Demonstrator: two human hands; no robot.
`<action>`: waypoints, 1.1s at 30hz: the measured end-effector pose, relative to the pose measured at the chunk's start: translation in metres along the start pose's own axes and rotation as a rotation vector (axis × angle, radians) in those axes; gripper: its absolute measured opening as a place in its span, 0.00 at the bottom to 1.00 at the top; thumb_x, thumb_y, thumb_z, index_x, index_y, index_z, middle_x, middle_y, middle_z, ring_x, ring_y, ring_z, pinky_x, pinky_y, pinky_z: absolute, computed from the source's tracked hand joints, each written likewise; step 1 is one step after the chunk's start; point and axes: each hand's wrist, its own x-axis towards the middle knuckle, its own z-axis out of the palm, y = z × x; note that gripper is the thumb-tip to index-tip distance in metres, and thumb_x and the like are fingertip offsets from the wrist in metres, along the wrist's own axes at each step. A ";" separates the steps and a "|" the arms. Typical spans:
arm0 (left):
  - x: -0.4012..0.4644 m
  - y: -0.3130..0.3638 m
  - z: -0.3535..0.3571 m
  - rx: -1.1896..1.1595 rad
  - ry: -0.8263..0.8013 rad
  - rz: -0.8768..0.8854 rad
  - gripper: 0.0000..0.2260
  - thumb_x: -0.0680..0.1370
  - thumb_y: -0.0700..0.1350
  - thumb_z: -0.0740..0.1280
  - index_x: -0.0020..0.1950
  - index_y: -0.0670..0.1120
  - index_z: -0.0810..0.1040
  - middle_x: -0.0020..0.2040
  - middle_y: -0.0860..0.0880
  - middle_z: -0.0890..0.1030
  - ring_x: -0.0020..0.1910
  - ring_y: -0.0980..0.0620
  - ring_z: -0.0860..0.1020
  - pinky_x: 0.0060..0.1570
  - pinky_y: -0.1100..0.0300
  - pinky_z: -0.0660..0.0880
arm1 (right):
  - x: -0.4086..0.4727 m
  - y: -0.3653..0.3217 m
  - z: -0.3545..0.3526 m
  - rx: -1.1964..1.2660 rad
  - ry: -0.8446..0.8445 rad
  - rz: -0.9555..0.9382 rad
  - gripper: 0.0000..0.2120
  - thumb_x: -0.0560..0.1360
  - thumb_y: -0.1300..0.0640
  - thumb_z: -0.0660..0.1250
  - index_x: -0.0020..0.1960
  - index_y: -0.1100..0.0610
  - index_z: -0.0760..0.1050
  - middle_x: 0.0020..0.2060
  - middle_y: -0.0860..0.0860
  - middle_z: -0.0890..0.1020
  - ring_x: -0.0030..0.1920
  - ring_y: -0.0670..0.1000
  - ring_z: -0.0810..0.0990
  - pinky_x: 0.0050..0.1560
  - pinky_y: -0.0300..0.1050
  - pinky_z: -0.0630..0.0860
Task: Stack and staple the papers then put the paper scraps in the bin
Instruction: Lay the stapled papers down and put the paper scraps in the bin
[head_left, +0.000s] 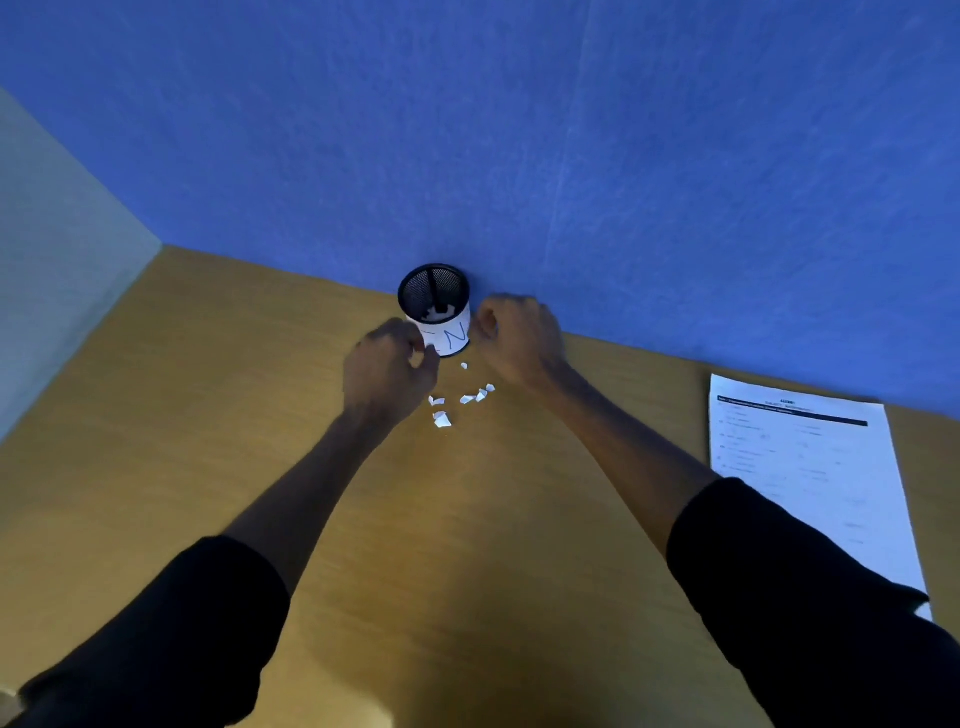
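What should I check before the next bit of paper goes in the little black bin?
1. Bin upright with its mouth open: ok.
2. Some scraps already inside the bin: ok, white bits show through the mesh.
3. Scraps on the desk all picked up: not ok, several lie just in front of the bin.
4. Left hand holding a scrap: cannot tell, its fingers are curled shut beside the bin's label.
5. Right hand holding a scrap: cannot tell, it is closed at the bin's right side.
6. Printed papers out of the way: ok, they lie flat far to the right.
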 end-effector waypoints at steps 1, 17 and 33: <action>-0.009 -0.005 0.005 0.002 -0.053 0.003 0.07 0.71 0.45 0.69 0.45 0.42 0.80 0.43 0.46 0.81 0.38 0.44 0.79 0.34 0.59 0.71 | -0.006 0.004 0.004 -0.016 -0.040 -0.002 0.12 0.74 0.50 0.64 0.44 0.60 0.79 0.43 0.56 0.84 0.44 0.59 0.82 0.43 0.47 0.76; -0.051 -0.021 0.034 0.014 -0.420 0.229 0.13 0.75 0.37 0.69 0.59 0.40 0.80 0.61 0.43 0.77 0.58 0.44 0.76 0.55 0.56 0.73 | -0.046 -0.003 0.067 -0.140 -0.200 0.005 0.11 0.81 0.61 0.59 0.54 0.62 0.79 0.55 0.58 0.79 0.53 0.57 0.81 0.49 0.48 0.75; -0.050 -0.020 0.041 -0.119 -0.289 0.120 0.09 0.70 0.30 0.68 0.44 0.40 0.84 0.44 0.46 0.83 0.40 0.48 0.81 0.41 0.63 0.72 | -0.013 0.004 0.073 0.009 -0.222 0.081 0.12 0.78 0.61 0.60 0.56 0.57 0.80 0.54 0.55 0.81 0.56 0.56 0.79 0.46 0.40 0.65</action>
